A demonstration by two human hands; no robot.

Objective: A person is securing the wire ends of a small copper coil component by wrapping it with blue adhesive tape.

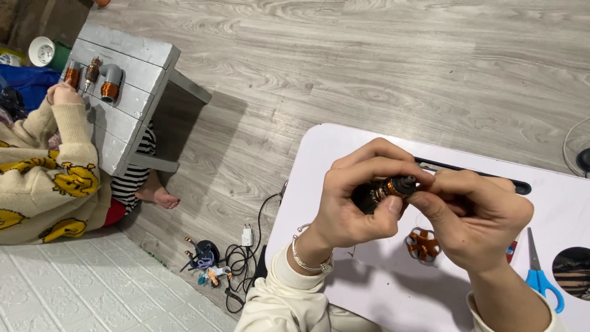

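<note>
Small copper-wound motor armature held between both hands, long axis left to right: left hand pinching its body, right hand its end, above the white table

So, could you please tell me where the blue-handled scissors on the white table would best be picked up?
Probably by the blue handle loops of the scissors, coming from the near edge of the white table: the loops point toward the person and lie clear, beside the right hand, while the blades point away.
</note>
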